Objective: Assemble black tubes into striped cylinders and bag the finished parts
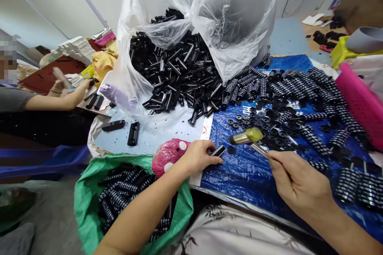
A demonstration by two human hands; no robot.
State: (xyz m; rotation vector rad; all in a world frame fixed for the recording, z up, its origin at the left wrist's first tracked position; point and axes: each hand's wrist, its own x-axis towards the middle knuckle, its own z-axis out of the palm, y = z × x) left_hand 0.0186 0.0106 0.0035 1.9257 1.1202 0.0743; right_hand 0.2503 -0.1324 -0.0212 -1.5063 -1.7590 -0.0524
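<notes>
My left hand (201, 154) is closed around a short, shiny black tube (218, 151) at the left edge of the blue plastic sheet (230, 175). In my right hand (299, 179) is the metal handle of a small hammer (245, 136), its head yellow at one end and dark at the other. The hammer head hangs just above and to the right of the tube, apart from it. A small black disc (231, 150) lies beside the tube's end. Many more black discs (263, 119) are scattered farther back on the sheet.
A clear plastic bag (236, 28) spills black tubes (182, 71). Black-and-white patterned rollers (293, 87) crowd the right side near a pink basket (362, 107). A green sack (86, 203) holds more rollers at lower left. Another person's arm (56, 99) reaches in at far left.
</notes>
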